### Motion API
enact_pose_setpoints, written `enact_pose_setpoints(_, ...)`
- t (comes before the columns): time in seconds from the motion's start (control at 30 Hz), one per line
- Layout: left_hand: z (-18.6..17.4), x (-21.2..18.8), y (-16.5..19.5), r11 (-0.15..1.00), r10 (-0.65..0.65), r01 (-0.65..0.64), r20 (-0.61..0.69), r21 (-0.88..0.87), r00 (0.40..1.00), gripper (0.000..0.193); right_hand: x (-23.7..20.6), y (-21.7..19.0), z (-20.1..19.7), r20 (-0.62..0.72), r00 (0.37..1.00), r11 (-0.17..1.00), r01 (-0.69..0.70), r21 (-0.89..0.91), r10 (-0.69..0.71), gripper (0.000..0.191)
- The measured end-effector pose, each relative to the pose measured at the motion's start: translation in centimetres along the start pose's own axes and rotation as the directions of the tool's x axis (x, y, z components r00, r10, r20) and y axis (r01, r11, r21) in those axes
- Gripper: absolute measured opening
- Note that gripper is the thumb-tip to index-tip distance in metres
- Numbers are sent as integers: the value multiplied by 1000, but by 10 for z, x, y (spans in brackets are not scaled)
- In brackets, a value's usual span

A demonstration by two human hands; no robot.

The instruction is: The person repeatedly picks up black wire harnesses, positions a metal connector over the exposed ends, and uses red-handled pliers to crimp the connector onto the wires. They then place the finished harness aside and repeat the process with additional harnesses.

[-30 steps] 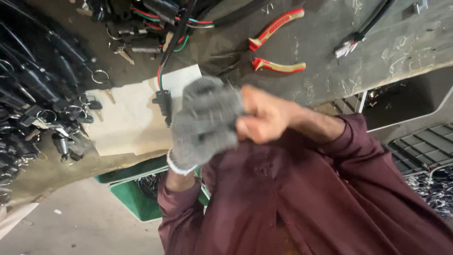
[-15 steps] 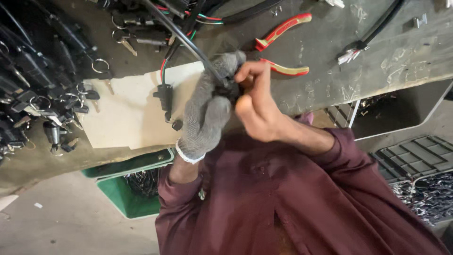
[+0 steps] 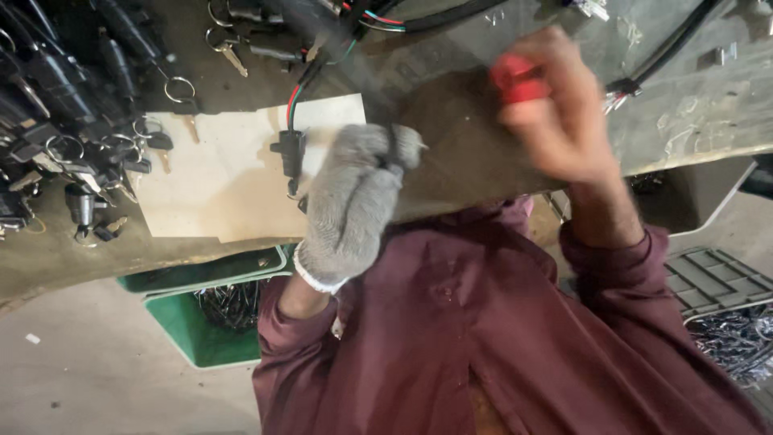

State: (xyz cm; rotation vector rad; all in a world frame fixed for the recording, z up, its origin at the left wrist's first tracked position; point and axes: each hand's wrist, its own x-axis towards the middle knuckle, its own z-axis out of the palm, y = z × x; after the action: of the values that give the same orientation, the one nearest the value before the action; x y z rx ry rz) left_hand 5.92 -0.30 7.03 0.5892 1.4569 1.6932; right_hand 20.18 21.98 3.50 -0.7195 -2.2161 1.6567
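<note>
One black cable ran as a blurred streak from the gloved left hand up and away toward the tangle of wires at the bench's far edge, its long axis slanting from the glove's fist to the upper left. That hand was clenched around the cable's near end. Half a second before, both hands had met at the cable; now the bare right hand had moved off to the right and closed on the red-handled pliers, which had earlier lain on the grey workbench. Just left of the glove, a black connector lay on a pale board.
</note>
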Motion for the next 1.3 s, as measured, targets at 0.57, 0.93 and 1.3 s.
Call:
enact_pose_setpoints(0.57, 16, -8, 34, 931, -301, 285, -38, -228, 953, 59, 17, -30, 45, 258, 831, 560, 530, -637, -493, 46)
enact_pose_setpoints(0.93, 0, -26, 6, 656, 230, -160, 6, 737, 973, 83, 1, -30, 50, 247, 861, 754, 509, -415, -445, 41)
enact_pose_setpoints(1.3, 4, -30, -19, 261, 376, -177, 69, 949, 924, 71, -15, -28, 50, 179, 946, 672, 318, -669, -269, 40)
